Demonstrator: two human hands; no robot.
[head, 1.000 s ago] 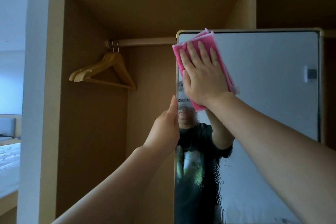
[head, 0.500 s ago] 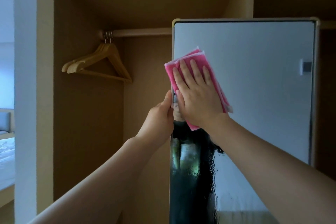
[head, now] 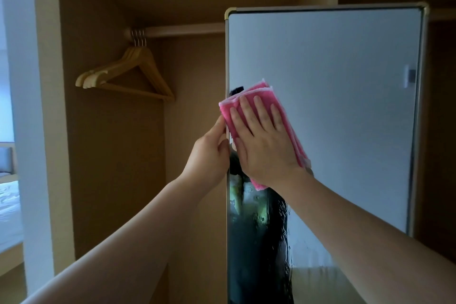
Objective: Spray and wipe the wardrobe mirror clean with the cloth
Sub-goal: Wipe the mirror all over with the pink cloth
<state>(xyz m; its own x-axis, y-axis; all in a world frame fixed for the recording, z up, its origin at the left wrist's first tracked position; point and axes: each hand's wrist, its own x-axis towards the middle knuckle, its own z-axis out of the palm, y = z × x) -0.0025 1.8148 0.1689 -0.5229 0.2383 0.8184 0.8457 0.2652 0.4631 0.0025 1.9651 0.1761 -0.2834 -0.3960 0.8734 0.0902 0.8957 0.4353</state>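
The wardrobe mirror [head: 333, 69] is a tall gold-framed panel filling the right half of the view. A folded pink cloth [head: 290, 121] lies flat against the glass near its left edge, at mid height. My right hand [head: 261, 140] presses on the cloth with straight, spread fingers. My left hand [head: 209, 155] grips the mirror's left frame edge, thumb on the front, fingers hidden behind. Below the cloth the glass shows wet streaks and droplets over a dark reflection. No spray bottle is in view.
Left of the mirror is an open wardrobe bay with several wooden hangers [head: 128, 74] on a rail [head: 182, 30]. A white wall post [head: 24, 106] stands at the far left, with a bed [head: 8, 210] beyond it.
My right hand has slid the pink cloth down the glass from the top left corner to mid height. My left hand has stayed on the frame edge.
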